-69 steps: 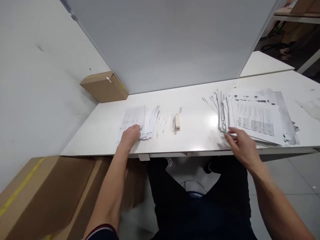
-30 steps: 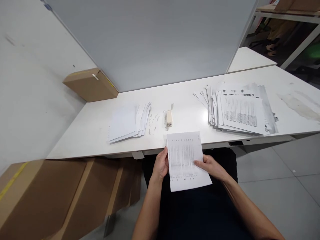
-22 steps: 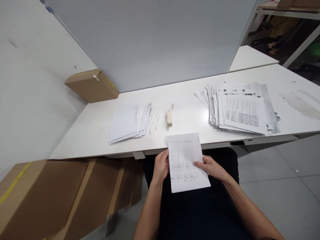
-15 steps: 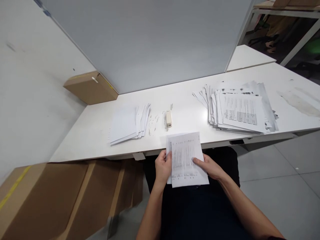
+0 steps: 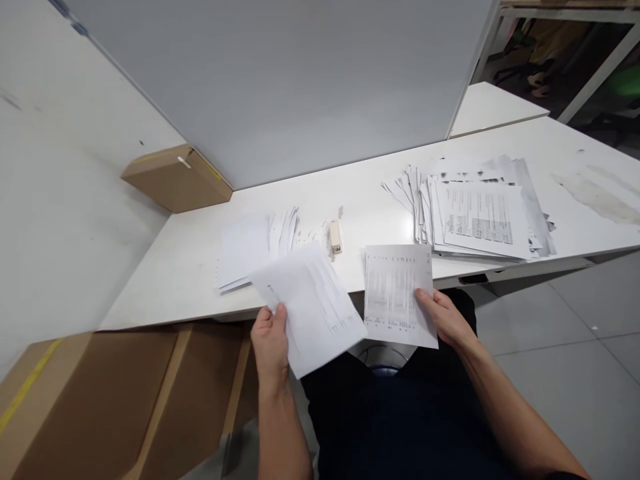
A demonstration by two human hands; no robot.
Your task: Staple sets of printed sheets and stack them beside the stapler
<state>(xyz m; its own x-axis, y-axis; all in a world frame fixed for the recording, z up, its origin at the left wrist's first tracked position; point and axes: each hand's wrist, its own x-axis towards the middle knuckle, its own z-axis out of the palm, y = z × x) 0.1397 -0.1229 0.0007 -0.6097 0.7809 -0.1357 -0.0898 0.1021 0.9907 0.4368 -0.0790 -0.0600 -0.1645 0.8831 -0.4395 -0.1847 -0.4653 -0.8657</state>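
My left hand (image 5: 271, 340) pinches the left edge of a mostly blank sheet of paper (image 5: 313, 310), thumb on top. That sheet is tilted and partly covers a paper stack (image 5: 243, 250) on the left of the table. In my right hand (image 5: 447, 319) are printed sheets (image 5: 399, 293), gripped at their right edge; how many is unclear. Both lots of paper are held apart above my lap, over the table's front edge. Between the stacks lies a small cream-coloured stapler (image 5: 335, 236).
A larger, untidy pile of printed papers (image 5: 480, 217) lies on the right of the white table (image 5: 370, 200). A cardboard box (image 5: 177, 179) leans in the back left corner. Below left stand several large cardboard boxes (image 5: 100, 400). A grey panel (image 5: 290, 87) rises behind the table.
The sheets held together have been parted. My left hand has moved left with one sheet, turning it; my right hand has moved right and slightly up with the printed sheets.
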